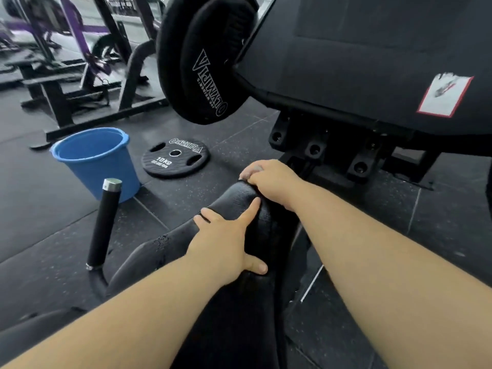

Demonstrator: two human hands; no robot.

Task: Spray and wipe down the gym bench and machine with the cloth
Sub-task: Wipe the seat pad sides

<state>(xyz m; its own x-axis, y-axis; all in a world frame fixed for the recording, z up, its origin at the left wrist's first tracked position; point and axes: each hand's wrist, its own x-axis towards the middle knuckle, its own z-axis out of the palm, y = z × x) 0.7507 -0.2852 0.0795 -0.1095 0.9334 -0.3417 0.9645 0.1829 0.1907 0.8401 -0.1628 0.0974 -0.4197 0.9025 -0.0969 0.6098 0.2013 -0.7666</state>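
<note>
Both hands on the black padded seat [237,203] of the gym machine [372,62], center of view. Left hand [226,243] lies flat on the pad's top w/ fingers [251,209] spread wide, thumb hooked over the near-right edge, gripping nothing. Right hand [271,179] sits at the pad's far end, fingers curled over the edge; something pale shows under the fingertips, possibly the cloth, but can't tell for sure. Pad surface looks wet or streaked near the left forearm. Left of the seat a black handle post [105,222] w/ a silver cap stands tilted up from the floor. Further left, a blue bucket [95,161] on the rubber floor [439,222], and a 10 kg plate [175,158] lying flat just right of it. Two bigger plates [205,59] hang on the machine above.
</note>
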